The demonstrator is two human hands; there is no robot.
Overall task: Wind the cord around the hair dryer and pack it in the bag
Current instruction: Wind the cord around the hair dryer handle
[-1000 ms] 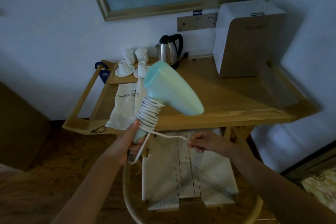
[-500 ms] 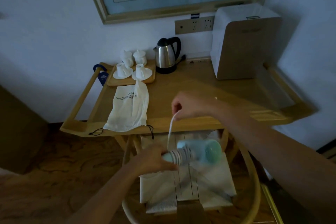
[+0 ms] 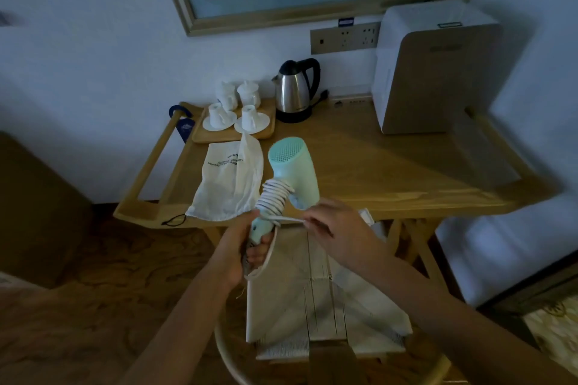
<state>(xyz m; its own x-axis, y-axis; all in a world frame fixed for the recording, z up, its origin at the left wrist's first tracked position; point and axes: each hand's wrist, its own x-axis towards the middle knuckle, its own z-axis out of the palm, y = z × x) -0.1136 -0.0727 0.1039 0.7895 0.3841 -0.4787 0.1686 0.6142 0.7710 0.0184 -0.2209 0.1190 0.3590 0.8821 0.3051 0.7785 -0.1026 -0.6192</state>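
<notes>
The left hand (image 3: 242,247) clasps the smooth mint dryer (image 3: 292,172); the right hand (image 3: 336,228) pinches the flat white cord (image 3: 275,197), coiled around its handle. Half a second ago the dryer lay low and sideways; now it points up, beside the limp cloth bag (image 3: 230,181).

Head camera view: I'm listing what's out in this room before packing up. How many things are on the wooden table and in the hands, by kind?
Cups on saucers: 2
Lidded white cups: 2
Wooden tray: 1
Kettle: 1
White box appliance: 1
Cloth bag: 1
Hair dryer, held in the hands: 1
Total: 9
</notes>
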